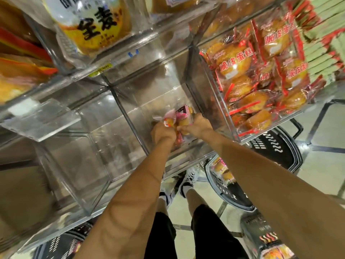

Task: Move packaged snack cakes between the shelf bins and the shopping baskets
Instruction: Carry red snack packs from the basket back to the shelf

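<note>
Left hand (162,132) and right hand (196,126): each gripping pink-wrapped snack cakes (179,116) inside clear shelf bin (130,116); basket (229,191) below right hand.

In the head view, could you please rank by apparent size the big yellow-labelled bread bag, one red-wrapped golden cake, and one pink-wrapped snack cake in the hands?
1. Yellow-labelled bread bag, though it is nearest the camera.
2. Red-wrapped golden cake.
3. Pink-wrapped snack cake, partly hidden by the hands.

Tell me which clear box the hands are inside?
The middle clear plastic bin. Both hands reach into it holding pink-wrapped snack cakes; the right neighbour bin is full of red-wrapped cakes.
</note>
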